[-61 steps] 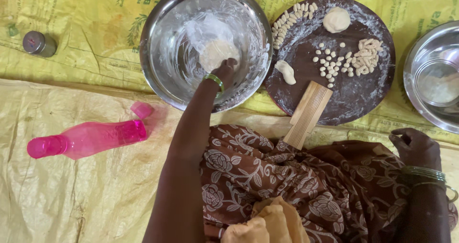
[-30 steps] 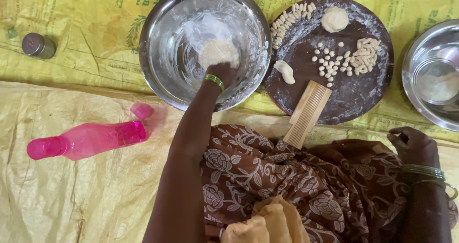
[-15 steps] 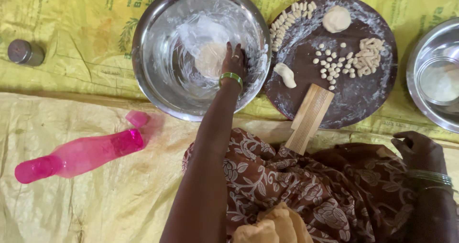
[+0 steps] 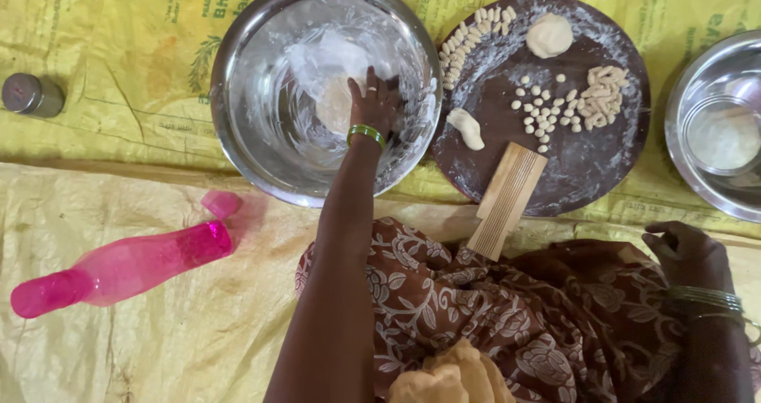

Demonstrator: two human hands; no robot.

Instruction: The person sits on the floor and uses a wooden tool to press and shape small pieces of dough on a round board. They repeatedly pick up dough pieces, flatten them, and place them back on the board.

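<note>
The left hand [image 4: 374, 102] lies loosely spread on the dough [image 4: 337, 102] in the bowl [image 4: 238, 126], partly hiding it, while the right hand [image 4: 686, 252], at 4 o'clock, rests slack on the cloth [image 4: 507, 316].

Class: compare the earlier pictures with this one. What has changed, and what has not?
The left hand has slid rightward off the dough in the steel bowl, now touching its right edge. The right hand stays on the lap. Board, pink bottle and ridged paddle are unmoved.
</note>
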